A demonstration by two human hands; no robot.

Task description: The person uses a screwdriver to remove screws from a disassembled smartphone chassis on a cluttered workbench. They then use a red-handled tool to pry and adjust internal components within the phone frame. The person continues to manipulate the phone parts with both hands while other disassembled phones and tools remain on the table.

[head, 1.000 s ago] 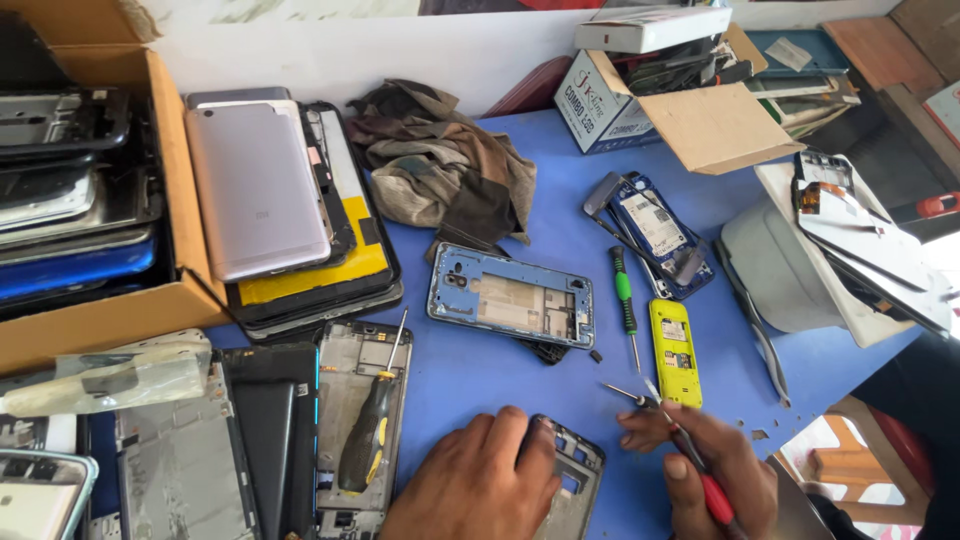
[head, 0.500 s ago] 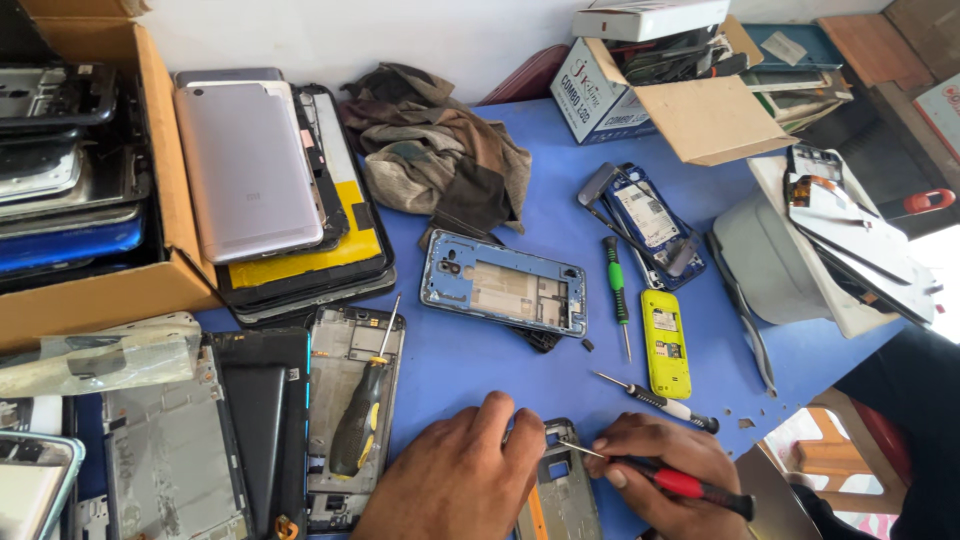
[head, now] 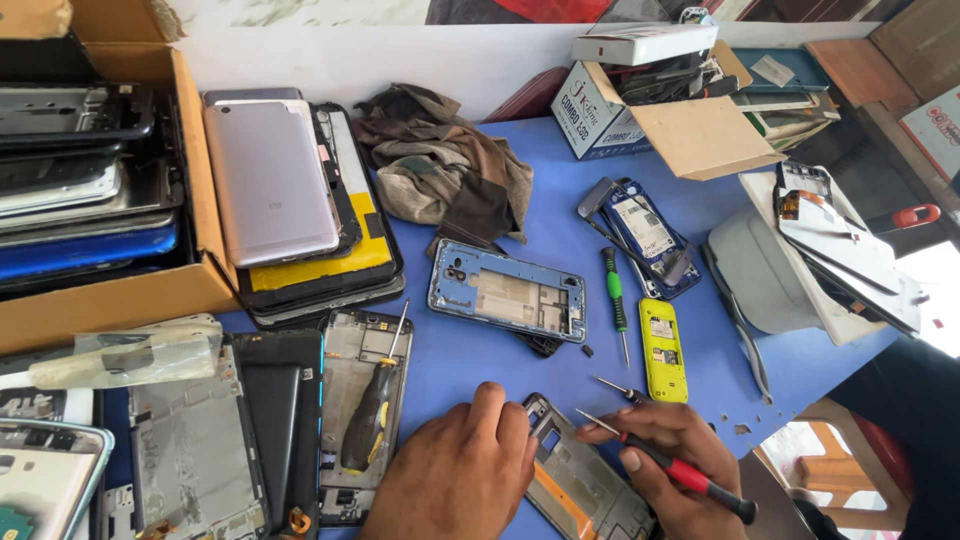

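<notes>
Since half a second ago, little changed: both hands in the same spot at the near edge of the blue table [head: 480, 380], red screwdriver [head: 668, 467] tilted a little more, tip now over the phone frame's top edge.

Left hand [head: 462, 470] palm down, fingers together and curled, pressing on the left side of a phone frame [head: 575, 480]. Frame lying flat between the two hands, upper end poking out just beyond the fingertips, lower end running off the bottom of the view.

Right hand [head: 665, 462] clamped on the red screwdriver, thumb on top of the handle, fingers wrapped under it. Metal shaft pointing up-left from the fingers, tip just beside the frame's top right corner; contact with the frame too small to tell.

Just beyond the right fingers: a small loose screwdriver [head: 618, 388], then a yellow phone [head: 662, 350] lying flat, and a green screwdriver [head: 614, 300] to its left. Farther past both sets of fingertips: a blue phone frame [head: 507, 295]. Left of the left hand: a yellow-and-black screwdriver [head: 372, 405] resting on an opened phone [head: 362, 420]. Well beyond the fingers: a crumpled cloth [head: 440, 170], a pink phone [head: 268, 180] on a stack, and a cardboard box [head: 120, 290] of phones at far left.
</notes>
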